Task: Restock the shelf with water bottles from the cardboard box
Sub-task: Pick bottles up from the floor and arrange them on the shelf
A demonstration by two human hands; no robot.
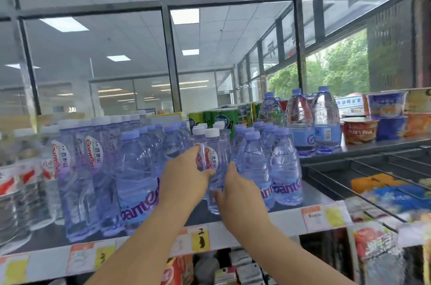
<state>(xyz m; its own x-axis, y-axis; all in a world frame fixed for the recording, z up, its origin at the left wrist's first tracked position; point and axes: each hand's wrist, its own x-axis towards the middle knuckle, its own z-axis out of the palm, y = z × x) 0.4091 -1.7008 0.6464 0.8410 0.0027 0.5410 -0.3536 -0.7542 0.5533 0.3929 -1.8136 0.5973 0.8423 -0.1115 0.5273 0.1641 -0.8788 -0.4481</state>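
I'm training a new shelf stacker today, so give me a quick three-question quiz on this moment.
1. True or false: the left hand and the right hand both hold white-capped bottles on the shelf.
2. The neighbouring bottles have caps that are: A red, B purple, C green?
3. Fill in: the noodle cups stand to the water's ___.
Key: 1 true; 2 B; 3 right.

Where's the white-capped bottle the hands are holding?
Head view, centre: white-capped bottle on the shelf, gripped by left hand and right hand, between purple-capped bottles.
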